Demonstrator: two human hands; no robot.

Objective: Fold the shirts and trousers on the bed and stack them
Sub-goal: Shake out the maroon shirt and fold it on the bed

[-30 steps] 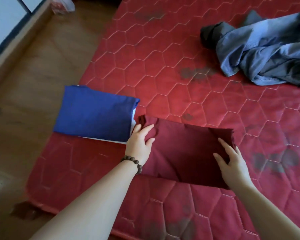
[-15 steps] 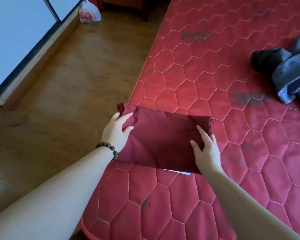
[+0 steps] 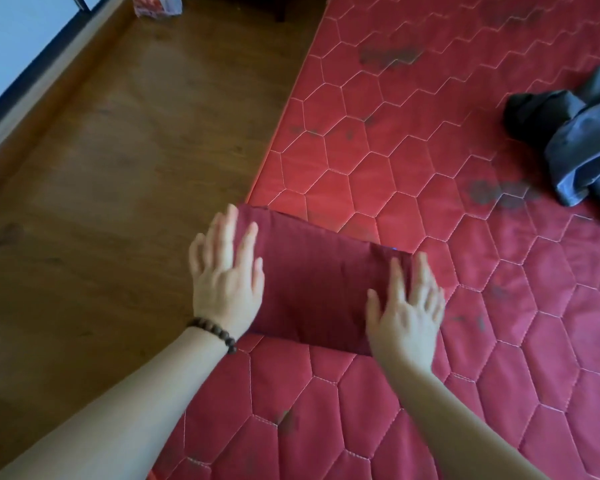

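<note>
Flat, fingers spread: left hand (image 3: pixel 226 282), right hand (image 3: pixel 406 306) press folded maroon garment (image 3: pixel 319 285); long axis left-right.

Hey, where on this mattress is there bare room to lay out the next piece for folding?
Bare mattress lies between the folded maroon garment and the crumpled grey clothes, and also nearer the person, between the forearms. It is crowded at the left edge, where both hands, left hand and right hand, rest on the maroon garment.

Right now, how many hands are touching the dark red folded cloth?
2. The left hand lies flat on the left end of the dark red folded cloth; the right hand lies flat on its right end.
</note>
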